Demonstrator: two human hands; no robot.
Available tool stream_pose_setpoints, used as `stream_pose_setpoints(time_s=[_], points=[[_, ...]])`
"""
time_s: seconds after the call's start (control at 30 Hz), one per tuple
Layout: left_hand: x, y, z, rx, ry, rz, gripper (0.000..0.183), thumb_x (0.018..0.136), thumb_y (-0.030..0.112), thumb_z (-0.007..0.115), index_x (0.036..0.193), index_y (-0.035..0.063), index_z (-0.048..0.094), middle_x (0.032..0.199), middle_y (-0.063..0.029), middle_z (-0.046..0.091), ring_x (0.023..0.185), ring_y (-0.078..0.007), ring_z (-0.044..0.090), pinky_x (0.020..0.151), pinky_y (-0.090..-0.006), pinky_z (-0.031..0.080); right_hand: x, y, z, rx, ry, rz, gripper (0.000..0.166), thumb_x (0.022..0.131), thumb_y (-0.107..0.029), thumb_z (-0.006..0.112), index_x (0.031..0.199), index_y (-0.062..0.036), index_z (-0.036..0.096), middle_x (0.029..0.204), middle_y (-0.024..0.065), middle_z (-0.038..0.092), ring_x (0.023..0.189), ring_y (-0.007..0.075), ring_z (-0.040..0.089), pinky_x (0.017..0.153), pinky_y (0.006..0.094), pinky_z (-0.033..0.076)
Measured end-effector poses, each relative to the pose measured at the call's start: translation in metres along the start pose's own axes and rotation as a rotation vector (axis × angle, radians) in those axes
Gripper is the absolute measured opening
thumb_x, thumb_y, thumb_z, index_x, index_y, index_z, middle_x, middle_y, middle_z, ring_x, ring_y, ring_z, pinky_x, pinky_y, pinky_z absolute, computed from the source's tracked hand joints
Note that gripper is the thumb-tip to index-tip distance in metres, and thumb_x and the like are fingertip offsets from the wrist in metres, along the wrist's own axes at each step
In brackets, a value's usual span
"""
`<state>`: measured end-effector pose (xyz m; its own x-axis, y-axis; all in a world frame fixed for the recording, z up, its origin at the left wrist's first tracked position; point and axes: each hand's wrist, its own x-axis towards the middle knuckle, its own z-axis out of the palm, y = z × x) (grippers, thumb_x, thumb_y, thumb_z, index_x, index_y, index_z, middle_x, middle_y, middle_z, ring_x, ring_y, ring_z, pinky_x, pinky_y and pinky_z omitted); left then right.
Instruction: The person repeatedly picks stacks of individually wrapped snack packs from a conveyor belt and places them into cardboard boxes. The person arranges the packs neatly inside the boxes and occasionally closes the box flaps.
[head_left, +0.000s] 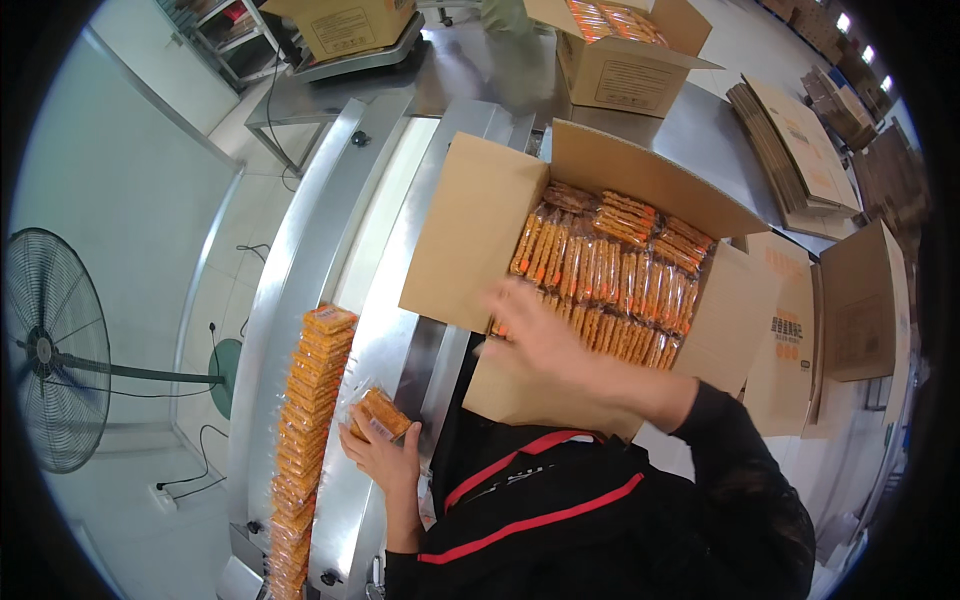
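Observation:
My left hand (386, 454) is closed around a clear-wrapped orange-brown snack bar pack (381, 415) beside the conveyor's steel rail. Left of it, a long row of overlapping wrapped snack packs (304, 427) lies on the conveyor. My right hand (536, 326), blurred, is over the near left edge of an open cardboard box (476, 232). No pack can be made out in its fingers. Inside the box, wrapped snack packs (592, 270) stand on edge in rows, with some laid in stacks along the far side. The hand and forearm hide part of the near row.
Another filled open carton (630, 79) stands on the steel table (694, 127) beyond. A carton (345, 30) sits on a scale at the far left. Flattened cartons (799, 150) are stacked at the right, near an upright one (859, 307). A fan (56, 349) stands left.

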<state>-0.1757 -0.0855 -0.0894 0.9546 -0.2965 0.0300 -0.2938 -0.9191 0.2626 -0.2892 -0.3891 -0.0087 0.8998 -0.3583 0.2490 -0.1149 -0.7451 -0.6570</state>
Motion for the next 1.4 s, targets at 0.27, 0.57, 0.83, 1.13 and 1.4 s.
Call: stream_pose_setpoints(time_s=[0.27,0.57,0.83,1.13,1.4], points=[[0.018,0.000,-0.019,-0.040,-0.199,0.069,0.117,0.069,0.018,0.091,0.167,0.0209,0.028,0.161,-0.0330,0.022,0.147,-0.0545,0.026,0.117,-0.0635,0.033,0.008,-0.051,0.164,0.453,-0.480,0.343,0.066,0.104,-0.029,0.063,0.154,0.0044,0.036,0.142,0.0322,0.053,0.125,0.0496,0.059,0.107,0.0497,0.047],[0.015,0.002,-0.003,-0.913,-0.129,0.128,0.119,0.077,-0.008,0.065,0.171,0.0174,-0.002,0.171,-0.0250,0.011,0.149,-0.0369,0.033,0.110,-0.0425,0.047,0.004,-0.057,0.177,0.656,-0.318,0.270,0.050,0.095,-0.013,0.069,0.138,0.0013,0.046,0.128,0.0284,0.065,0.115,0.0449,0.066,0.100,0.0486,0.052],[0.026,0.155,-0.059,-1.603,-0.657,0.047,0.114,0.079,-0.013,0.057,0.171,0.0146,-0.003,0.169,-0.0186,0.015,0.150,-0.0350,0.036,0.117,-0.0436,0.042,-0.014,-0.026,0.010,0.519,-0.191,0.188,0.072,0.102,-0.029,0.067,0.159,-0.0030,0.033,0.131,0.0251,0.054,0.123,0.0414,0.058,0.104,0.0462,0.048],[0.073,0.309,-0.065,-2.054,-0.839,0.288,0.084,0.098,0.010,0.053,0.171,0.0146,0.011,0.164,-0.0168,0.033,0.146,-0.0338,0.043,0.121,-0.0481,0.036,0.017,0.023,-0.157,0.180,0.131,0.169,0.073,0.088,-0.023,0.084,0.145,0.0022,0.045,0.132,0.0187,0.063,0.124,0.0260,0.063,0.105,0.0395,0.052],[0.078,0.330,0.039,-0.180,0.093,1.153,0.061,0.096,0.056,0.065,0.131,0.0056,0.067,0.141,-0.0241,0.055,0.143,-0.0431,0.040,0.123,-0.0608,0.023,0.036,0.139,-0.129,-0.514,0.155,-0.160,0.056,0.093,-0.013,0.067,0.146,-0.0051,0.049,0.136,0.0195,0.059,0.129,0.0378,0.058,0.110,0.0468,0.047]])
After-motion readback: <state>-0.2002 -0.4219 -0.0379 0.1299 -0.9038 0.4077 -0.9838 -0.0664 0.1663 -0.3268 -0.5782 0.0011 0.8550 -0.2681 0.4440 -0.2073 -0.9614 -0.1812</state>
